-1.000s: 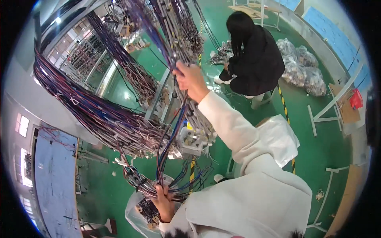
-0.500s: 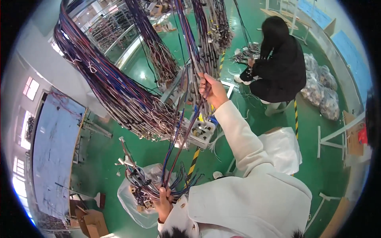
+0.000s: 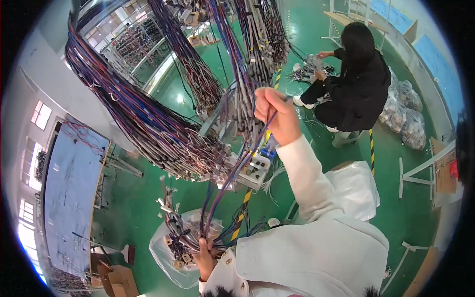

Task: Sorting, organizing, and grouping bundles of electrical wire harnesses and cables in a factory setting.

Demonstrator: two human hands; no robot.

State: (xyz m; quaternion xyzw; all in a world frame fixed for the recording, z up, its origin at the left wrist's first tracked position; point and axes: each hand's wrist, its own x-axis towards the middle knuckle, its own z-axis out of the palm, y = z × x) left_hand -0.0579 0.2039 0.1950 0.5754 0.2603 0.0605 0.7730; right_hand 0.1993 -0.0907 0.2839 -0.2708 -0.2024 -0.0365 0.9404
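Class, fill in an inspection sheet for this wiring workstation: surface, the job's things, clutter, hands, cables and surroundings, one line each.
Surface: green floor below; no worktable seen.
Job's things: blue and purple wire strand stretched between both hands; wire bundle with connectors over a clear plastic bag.
Clutter: cardboard box; filled clear bags.
Hands: right hand raised, closed on the strand; left hand low, gripping the bundle.
Cables: thick hanging harnesses overhead.
Surroundings: another person in black crouched, sorting wires; white frame; blue board.
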